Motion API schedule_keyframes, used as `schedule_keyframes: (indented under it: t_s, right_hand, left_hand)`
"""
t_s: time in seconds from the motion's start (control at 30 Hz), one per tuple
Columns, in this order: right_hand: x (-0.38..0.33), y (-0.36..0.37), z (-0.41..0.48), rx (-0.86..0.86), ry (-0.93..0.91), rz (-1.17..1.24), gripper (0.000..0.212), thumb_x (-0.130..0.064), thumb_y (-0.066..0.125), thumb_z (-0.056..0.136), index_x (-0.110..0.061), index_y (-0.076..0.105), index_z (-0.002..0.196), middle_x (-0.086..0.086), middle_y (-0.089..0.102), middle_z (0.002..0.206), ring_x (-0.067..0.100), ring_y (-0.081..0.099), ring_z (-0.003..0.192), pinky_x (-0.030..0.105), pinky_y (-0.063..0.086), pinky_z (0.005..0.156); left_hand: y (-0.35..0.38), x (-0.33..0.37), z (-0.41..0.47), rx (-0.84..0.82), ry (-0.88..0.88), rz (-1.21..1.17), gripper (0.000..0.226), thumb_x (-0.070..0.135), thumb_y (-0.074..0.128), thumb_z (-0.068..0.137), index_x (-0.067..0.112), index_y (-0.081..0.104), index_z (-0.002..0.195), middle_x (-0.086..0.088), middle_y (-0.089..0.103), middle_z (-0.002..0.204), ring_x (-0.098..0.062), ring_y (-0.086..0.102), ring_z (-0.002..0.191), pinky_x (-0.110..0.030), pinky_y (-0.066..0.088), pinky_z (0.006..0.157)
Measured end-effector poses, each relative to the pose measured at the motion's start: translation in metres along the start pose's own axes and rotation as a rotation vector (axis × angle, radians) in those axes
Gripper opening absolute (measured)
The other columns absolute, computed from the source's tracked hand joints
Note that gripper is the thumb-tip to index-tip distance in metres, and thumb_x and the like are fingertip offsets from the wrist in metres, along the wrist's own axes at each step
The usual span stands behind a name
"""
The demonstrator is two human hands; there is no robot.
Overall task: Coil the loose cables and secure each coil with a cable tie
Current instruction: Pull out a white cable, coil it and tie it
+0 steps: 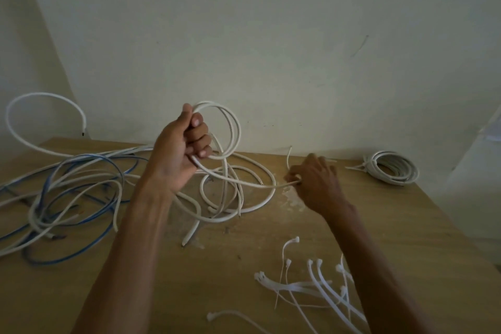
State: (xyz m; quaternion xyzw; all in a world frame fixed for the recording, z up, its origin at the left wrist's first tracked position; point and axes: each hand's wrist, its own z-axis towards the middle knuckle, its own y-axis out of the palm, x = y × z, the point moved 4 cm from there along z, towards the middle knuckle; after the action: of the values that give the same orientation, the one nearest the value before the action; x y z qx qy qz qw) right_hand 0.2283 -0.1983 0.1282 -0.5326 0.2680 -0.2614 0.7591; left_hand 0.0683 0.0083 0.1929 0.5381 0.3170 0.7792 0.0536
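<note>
My left hand [181, 149] is raised above the table, closed around a few loops of a white cable [233, 127]. That cable runs right to my right hand [317, 184], which pinches it low over the wooden table [406, 225]. More turns of the same cable lie on the table between my hands. A tangle of white and blue cables [67, 192] sprawls at the left. One finished white coil [393, 168] with a tie on it rests at the far right. Several white cable ties [311, 285] lie scattered near my right forearm.
A pale wall [271, 35] stands directly behind the table. One stiff white cable [40, 97] arches up off the table at the far left. The table's right edge falls away beside the finished coil.
</note>
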Motion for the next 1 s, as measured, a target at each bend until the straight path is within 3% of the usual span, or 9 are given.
schedule_keyframes:
  t_s: [0.13,0.33,0.47,0.53,0.6,0.7,0.8,0.9,1.0]
  right_hand:
    - [0.041,-0.010,-0.001,-0.110,0.240,-0.076,0.037,-0.058,0.056,0.095,-0.027,0.074,0.099,0.006,0.073,0.104,0.028,0.068,0.100,0.033,0.043,0.074]
    - [0.047,-0.023,-0.004,-0.016,0.294,-0.031,0.067,-0.079,0.046,0.083,-0.015,0.068,0.080,0.003,0.062,0.081,0.020,0.057,0.070,0.030,0.037,0.056]
    - [0.048,-0.014,0.000,-0.212,0.194,0.357,0.013,-0.021,0.063,0.097,-0.022,0.069,0.086,0.002,0.071,0.085,0.017,0.067,0.080,0.034,0.051,0.068]
    - [0.049,-0.011,-0.003,-0.296,0.143,0.655,0.028,0.001,0.051,0.098,-0.019,0.066,0.112,0.006,0.071,0.107,0.020,0.069,0.098,0.037,0.058,0.083]
    - [0.049,-0.014,-0.005,-0.349,0.200,0.940,0.030,-0.006,0.044,0.104,-0.013,0.062,0.126,0.007,0.071,0.114,0.022,0.070,0.104,0.037,0.055,0.085]
    - [0.053,-0.018,-0.002,-0.195,0.257,0.854,0.031,-0.014,0.045,0.106,-0.011,0.059,0.133,0.002,0.077,0.096,0.006,0.069,0.076,0.026,0.049,0.070]
    - [0.062,-0.012,0.002,-0.088,0.247,0.673,0.077,-0.005,0.059,0.099,-0.019,0.015,0.160,0.001,0.077,0.092,0.004,0.060,0.064,0.028,0.046,0.068]
    - [0.065,-0.021,0.008,0.082,0.241,0.644,0.041,-0.005,0.059,0.098,-0.011,0.054,0.138,-0.003,0.075,0.086,0.007,0.062,0.059,0.030,0.049,0.066]
    - [0.061,-0.045,0.005,0.397,0.190,1.050,0.010,-0.010,0.060,0.100,-0.015,0.069,0.100,0.005,0.072,0.093,0.018,0.075,0.072,0.034,0.061,0.071]
  left_hand:
    - [-0.006,-0.001,-0.002,-0.077,-0.097,0.037,0.044,0.044,0.035,0.106,0.020,0.045,0.070,0.009,0.022,0.054,-0.006,0.022,0.044,-0.020,0.033,0.046]
    - [0.003,-0.010,-0.002,0.010,-0.133,0.052,0.044,0.043,0.033,0.108,0.022,0.039,0.070,0.012,0.020,0.049,-0.002,0.018,0.036,-0.018,0.017,0.036]
    - [0.009,-0.016,-0.003,-0.006,-0.141,0.176,0.042,0.043,0.032,0.108,0.022,0.037,0.073,0.013,0.023,0.048,-0.001,0.019,0.035,-0.016,0.020,0.033]
    - [0.011,-0.022,-0.002,-0.008,-0.160,0.249,0.042,0.043,0.032,0.109,0.022,0.037,0.072,0.012,0.022,0.050,-0.002,0.018,0.036,-0.016,0.020,0.034]
    - [0.010,-0.028,-0.002,-0.013,-0.173,0.341,0.042,0.043,0.033,0.109,0.022,0.038,0.073,0.011,0.020,0.053,-0.003,0.017,0.038,-0.017,0.019,0.035]
    - [0.011,-0.032,-0.003,-0.031,-0.174,0.467,0.042,0.041,0.032,0.110,0.020,0.039,0.074,0.009,0.019,0.056,-0.005,0.015,0.042,-0.017,0.019,0.037]
    - [0.013,-0.034,-0.005,-0.055,-0.171,0.508,0.041,0.040,0.033,0.110,0.020,0.039,0.074,0.009,0.019,0.057,-0.006,0.016,0.043,-0.018,0.020,0.039]
    - [0.014,-0.036,-0.004,-0.071,-0.143,0.565,0.040,0.040,0.033,0.110,0.020,0.039,0.075,0.009,0.021,0.057,-0.007,0.016,0.044,-0.018,0.021,0.040]
    - [0.010,-0.037,-0.002,-0.075,-0.089,0.641,0.041,0.039,0.033,0.110,0.019,0.038,0.075,0.009,0.021,0.058,-0.009,0.017,0.047,-0.020,0.022,0.044]
